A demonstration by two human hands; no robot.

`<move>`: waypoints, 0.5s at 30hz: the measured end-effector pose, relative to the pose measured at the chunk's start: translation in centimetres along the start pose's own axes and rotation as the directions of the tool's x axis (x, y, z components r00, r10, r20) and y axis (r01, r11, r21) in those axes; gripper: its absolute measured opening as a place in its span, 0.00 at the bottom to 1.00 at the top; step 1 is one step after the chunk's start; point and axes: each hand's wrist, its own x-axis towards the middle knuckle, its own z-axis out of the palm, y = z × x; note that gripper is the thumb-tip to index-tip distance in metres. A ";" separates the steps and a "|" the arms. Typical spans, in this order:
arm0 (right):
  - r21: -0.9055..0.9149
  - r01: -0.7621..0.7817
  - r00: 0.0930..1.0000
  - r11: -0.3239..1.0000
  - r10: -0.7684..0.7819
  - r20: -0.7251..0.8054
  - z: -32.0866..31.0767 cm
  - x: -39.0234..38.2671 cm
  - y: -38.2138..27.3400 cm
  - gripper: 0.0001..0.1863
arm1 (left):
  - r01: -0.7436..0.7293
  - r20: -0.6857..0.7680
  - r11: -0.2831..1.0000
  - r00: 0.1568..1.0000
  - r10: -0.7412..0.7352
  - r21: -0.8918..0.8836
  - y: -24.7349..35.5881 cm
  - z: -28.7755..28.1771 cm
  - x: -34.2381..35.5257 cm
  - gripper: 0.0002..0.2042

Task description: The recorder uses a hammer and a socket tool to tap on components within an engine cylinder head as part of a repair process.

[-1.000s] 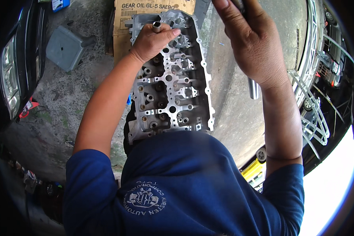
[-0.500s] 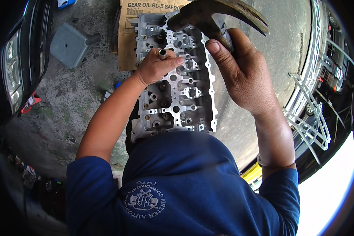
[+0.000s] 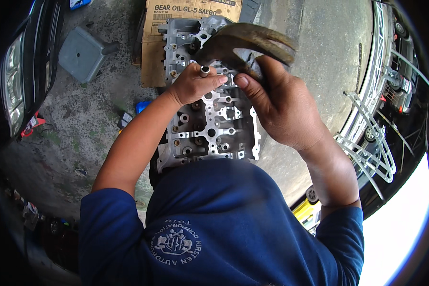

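Note:
A grey metal engine cylinder head (image 3: 211,123) lies in front of me, its valve bores and bearing saddles facing up. My left hand (image 3: 191,86) is closed around a slim metal tool (image 3: 204,70), perhaps a socket or drift, over the head's middle. Only its round hollow end shows above my fist; its lower end is hidden. My right hand (image 3: 291,107) grips a worn claw hammer (image 3: 245,44) by the handle near its head. The hammer's striking end is close above the tool's upper end; I cannot tell whether they touch.
Flattened brown cardboard (image 3: 152,62) lies beneath the cylinder head's far side. A grey plastic stool (image 3: 81,55) stands at left, beside a dark car's front (image 3: 16,81). A blue object (image 3: 142,106) is on the floor left of the head. White metal framework (image 3: 374,157) stands at right.
The hammer and my right hand have come down and left toward the metal tool. My left hand has shifted slightly right, still holding the tool.

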 end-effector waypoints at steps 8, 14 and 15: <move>0.190 0.292 0.933 0.937 -0.237 -0.269 -2.6 0.6 -1.1 0.19 | 0.053 0.056 0.998 0.997 -0.051 -0.019 0.7 -0.6 0.0 0.18; 0.091 0.200 0.967 0.976 -0.181 -0.180 0.1 -0.5 2.1 0.17 | 0.049 0.076 0.999 0.996 -0.047 -0.023 1.7 0.2 0.6 0.17; -0.013 0.077 0.996 0.997 -0.078 -0.050 0.4 -0.1 1.9 0.18 | 0.015 0.056 1.000 0.998 -0.016 0.014 2.0 -0.2 0.8 0.17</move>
